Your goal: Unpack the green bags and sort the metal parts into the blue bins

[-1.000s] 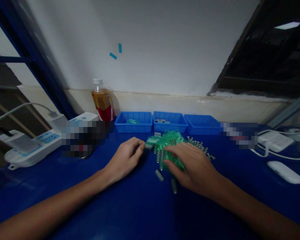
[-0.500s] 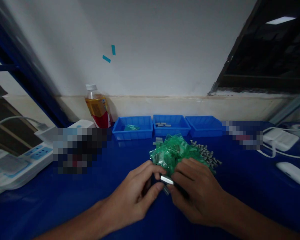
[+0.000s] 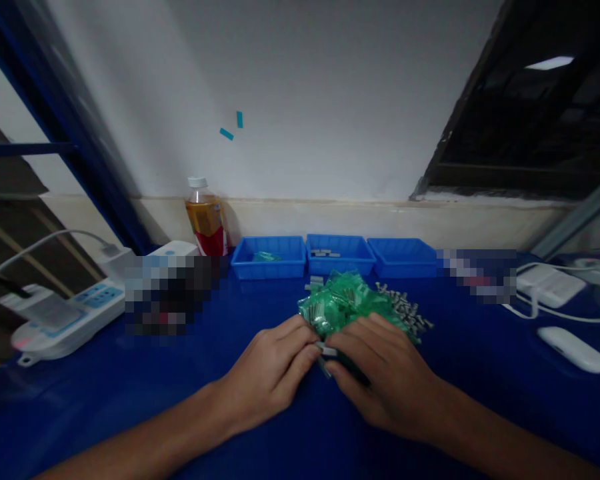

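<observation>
My left hand (image 3: 273,370) and my right hand (image 3: 377,373) meet over the blue table, fingers curled together. Between their fingertips they pinch a small silver metal piece (image 3: 327,349). Just behind the fingers lies a heap of small green plastic bags (image 3: 345,303), and a pile of loose silver metal pieces (image 3: 405,312) sits to its right. Part of what my right hand covers is hidden.
Three blue trays stand at the back: left (image 3: 267,257) with a green bag, middle (image 3: 337,253) with metal pieces, right (image 3: 404,257). A drink bottle (image 3: 206,217) stands left of them. A white power strip (image 3: 80,307) lies far left, white devices (image 3: 573,348) far right.
A second ago my hands were apart, reaching at the bags and scattered pieces. They came together toward me, pinching one metal piece between them, and have since stayed so.
</observation>
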`<move>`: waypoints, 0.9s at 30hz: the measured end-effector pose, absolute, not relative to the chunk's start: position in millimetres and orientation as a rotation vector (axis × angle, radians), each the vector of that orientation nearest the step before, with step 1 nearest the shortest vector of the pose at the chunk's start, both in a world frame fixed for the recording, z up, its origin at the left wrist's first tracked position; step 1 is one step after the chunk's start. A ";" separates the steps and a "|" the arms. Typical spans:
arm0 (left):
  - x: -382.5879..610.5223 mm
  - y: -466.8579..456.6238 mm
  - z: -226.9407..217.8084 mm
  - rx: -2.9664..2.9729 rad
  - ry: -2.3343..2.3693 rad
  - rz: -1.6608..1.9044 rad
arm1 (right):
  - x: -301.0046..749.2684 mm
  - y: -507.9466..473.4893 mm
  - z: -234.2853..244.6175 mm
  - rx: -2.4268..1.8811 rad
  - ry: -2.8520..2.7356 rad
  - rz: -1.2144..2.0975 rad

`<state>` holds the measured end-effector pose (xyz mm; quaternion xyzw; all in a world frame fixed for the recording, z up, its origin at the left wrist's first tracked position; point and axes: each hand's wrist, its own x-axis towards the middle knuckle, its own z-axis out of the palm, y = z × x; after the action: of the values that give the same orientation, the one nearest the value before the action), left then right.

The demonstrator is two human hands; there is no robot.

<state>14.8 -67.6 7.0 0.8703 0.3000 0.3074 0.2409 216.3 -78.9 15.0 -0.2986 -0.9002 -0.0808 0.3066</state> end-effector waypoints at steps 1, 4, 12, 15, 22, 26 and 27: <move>14.7 -67.7 6.5 2.393 0.815 0.838 | 216.0 -80.2 14.4 -0.794 -2.382 -0.244; 15.3 -68.4 5.2 2.403 0.820 0.832 | 215.9 -81.2 16.0 -0.803 -2.361 -0.315; 8.3 -48.6 3.4 2.481 1.541 0.709 | 252.1 23.7 56.0 -1.282 -2.224 -0.426; 2.5 -38.5 0.4 2.510 1.659 0.625 | 258.7 78.1 65.1 -1.661 -2.408 -0.306; 5.4 -36.6 1.9 2.586 1.545 0.560 | 237.2 122.0 53.7 -1.833 -2.557 -0.244; 4.8 -35.3 0.8 2.574 1.547 0.559 | 229.0 129.9 49.0 -1.888 -2.617 -0.189; 4.2 -34.4 0.0 2.577 1.545 0.554 | 227.9 131.7 48.7 -1.904 -2.629 -0.173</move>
<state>4.2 -34.4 0.0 0.8426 0.5053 0.1813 0.0432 227.9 131.7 48.7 -0.5848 -0.8076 -0.0532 -0.0545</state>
